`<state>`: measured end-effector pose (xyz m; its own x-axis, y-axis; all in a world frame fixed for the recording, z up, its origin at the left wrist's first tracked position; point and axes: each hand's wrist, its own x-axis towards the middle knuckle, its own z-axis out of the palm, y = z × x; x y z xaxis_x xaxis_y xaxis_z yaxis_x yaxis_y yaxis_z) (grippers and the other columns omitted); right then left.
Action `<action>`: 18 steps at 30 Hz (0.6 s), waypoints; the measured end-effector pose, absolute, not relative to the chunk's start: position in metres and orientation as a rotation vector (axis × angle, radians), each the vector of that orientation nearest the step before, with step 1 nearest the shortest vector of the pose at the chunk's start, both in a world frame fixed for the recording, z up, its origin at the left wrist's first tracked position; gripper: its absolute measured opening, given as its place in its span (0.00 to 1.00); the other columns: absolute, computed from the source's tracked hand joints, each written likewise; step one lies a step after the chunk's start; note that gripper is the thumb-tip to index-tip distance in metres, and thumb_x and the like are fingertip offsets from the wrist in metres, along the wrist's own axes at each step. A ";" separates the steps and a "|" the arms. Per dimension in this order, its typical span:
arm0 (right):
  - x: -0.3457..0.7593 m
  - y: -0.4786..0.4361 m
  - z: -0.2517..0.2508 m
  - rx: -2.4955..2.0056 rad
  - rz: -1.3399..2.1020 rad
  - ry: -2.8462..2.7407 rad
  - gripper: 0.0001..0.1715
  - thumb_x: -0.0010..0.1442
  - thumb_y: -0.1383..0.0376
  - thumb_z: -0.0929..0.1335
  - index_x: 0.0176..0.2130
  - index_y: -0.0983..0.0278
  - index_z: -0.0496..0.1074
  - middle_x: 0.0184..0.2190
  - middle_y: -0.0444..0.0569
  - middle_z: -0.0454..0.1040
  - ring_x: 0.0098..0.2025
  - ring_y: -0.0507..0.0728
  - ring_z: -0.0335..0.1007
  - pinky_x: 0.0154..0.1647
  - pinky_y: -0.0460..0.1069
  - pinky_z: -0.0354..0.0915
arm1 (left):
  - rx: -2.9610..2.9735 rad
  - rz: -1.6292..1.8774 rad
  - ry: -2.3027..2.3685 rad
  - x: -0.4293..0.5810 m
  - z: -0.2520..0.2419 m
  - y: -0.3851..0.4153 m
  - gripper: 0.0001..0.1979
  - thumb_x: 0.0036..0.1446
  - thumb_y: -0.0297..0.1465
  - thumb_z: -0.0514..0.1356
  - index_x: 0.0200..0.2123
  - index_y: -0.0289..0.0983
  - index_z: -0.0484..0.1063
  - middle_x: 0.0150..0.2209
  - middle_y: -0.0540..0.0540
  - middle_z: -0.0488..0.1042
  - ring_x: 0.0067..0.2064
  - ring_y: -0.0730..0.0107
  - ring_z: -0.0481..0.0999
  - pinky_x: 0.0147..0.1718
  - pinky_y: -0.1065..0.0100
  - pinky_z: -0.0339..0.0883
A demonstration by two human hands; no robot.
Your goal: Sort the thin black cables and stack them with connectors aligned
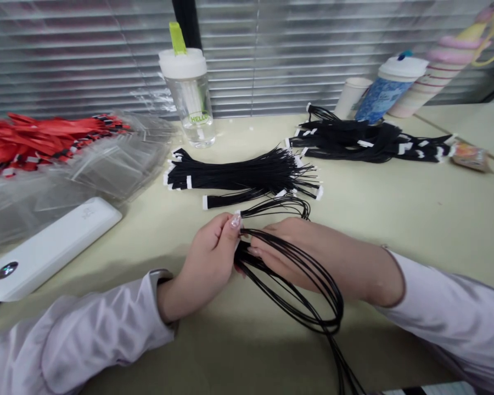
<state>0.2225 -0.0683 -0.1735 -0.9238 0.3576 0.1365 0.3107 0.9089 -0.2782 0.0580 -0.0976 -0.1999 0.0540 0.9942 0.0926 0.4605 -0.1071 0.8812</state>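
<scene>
My left hand point(208, 258) and my right hand point(296, 252) meet at the middle of the table. Together they grip a bundle of thin black wires point(308, 285), which loops down toward the table's near edge. My left fingers pinch its ends, where a small white connector point(235, 221) shows. My right fingers hold the wires close by. A smaller loop of wire point(280, 206) rises beyond my hands. Just past it lies a large black wire bundle point(247, 173) with white-tipped ends.
A second black wire pile point(354, 140) lies at the back right, near several cups and a small packet point(470, 156). A clear bottle point(188, 93) stands behind the bundle. Red lanyards point(45, 137), clear plastic sleeves point(107, 170) and a white power bank point(49, 247) occupy the left.
</scene>
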 end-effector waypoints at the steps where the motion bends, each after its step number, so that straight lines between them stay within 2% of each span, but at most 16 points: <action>1: 0.222 -0.068 -0.174 -0.515 0.382 -2.886 0.11 0.60 0.71 0.56 0.30 0.67 0.63 0.25 0.44 0.65 0.23 0.48 0.53 0.25 0.46 0.50 | 1.650 0.994 1.486 0.058 -0.200 -0.097 0.16 0.60 0.36 0.45 0.21 0.36 0.53 0.20 0.52 0.55 0.23 0.77 0.55 0.20 0.73 0.52; 4: 0.224 -0.069 -0.174 -0.621 0.370 -2.909 0.12 0.59 0.70 0.56 0.29 0.66 0.64 0.25 0.44 0.66 0.23 0.48 0.54 0.26 0.46 0.50 | 1.617 0.982 1.485 0.059 -0.199 -0.097 0.16 0.60 0.36 0.45 0.22 0.36 0.53 0.20 0.53 0.56 0.22 0.77 0.56 0.20 0.74 0.52; 8: 0.231 -0.071 -0.162 -0.944 0.288 -2.864 0.10 0.55 0.70 0.59 0.23 0.65 0.62 0.20 0.43 0.63 0.21 0.47 0.51 0.23 0.45 0.47 | 1.560 0.988 1.506 0.059 -0.199 -0.097 0.16 0.60 0.36 0.45 0.22 0.36 0.56 0.21 0.52 0.58 0.23 0.77 0.58 0.22 0.74 0.54; 13: 0.239 -0.069 -0.136 -0.814 0.195 -2.944 0.11 0.51 0.76 0.61 0.20 0.66 0.59 0.18 0.42 0.61 0.20 0.47 0.51 0.22 0.45 0.45 | 1.546 0.986 1.503 0.059 -0.200 -0.096 0.17 0.60 0.38 0.45 0.22 0.36 0.55 0.20 0.52 0.56 0.23 0.77 0.57 0.22 0.73 0.54; 18: 0.247 -0.067 -0.117 -1.156 -0.411 -2.808 0.13 0.46 0.76 0.60 0.16 0.65 0.56 0.16 0.46 0.57 0.21 0.50 0.46 0.25 0.49 0.41 | 1.489 1.005 1.502 0.058 -0.201 -0.095 0.17 0.60 0.39 0.45 0.23 0.36 0.57 0.21 0.52 0.59 0.23 0.77 0.60 0.21 0.74 0.57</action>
<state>0.2472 -0.0674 -0.1174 -0.7127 0.6800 0.1721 0.7008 0.6798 0.2160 0.0579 -0.0951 -0.2013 -0.0109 0.9999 0.0032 0.3843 0.0012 0.9232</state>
